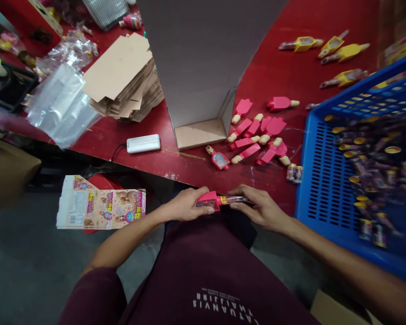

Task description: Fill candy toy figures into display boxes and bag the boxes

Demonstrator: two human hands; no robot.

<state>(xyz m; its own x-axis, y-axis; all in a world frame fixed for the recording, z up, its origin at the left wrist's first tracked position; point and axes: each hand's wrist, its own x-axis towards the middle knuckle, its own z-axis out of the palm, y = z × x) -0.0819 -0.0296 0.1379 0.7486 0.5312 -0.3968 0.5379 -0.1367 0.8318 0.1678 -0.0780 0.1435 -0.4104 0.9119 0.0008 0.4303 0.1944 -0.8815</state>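
Note:
Close to my body, at the table's front edge, my left hand (189,204) is closed around a pink plastic toy case (209,200). My right hand (257,205) pinches a slim clear tube (233,199) with dark contents and a yellow end. The tube's yellow end meets the open end of the pink case; how far it sits inside cannot be made out. Beyond my hands lies a pile of pink toys with cream-coloured tips (253,140). One pink toy with a picture panel (219,160) rests apart from them, nearer me.
At right stands a blue basket (306,180) holding many dark tubes with yellow ends. Two small tubes (294,173) lie beside it. Yellow toys (347,77) are farther back. A large grey board box (203,58), stacked cardboard (122,72), plastic bags (62,101) and a white power bank (143,143) occupy the left.

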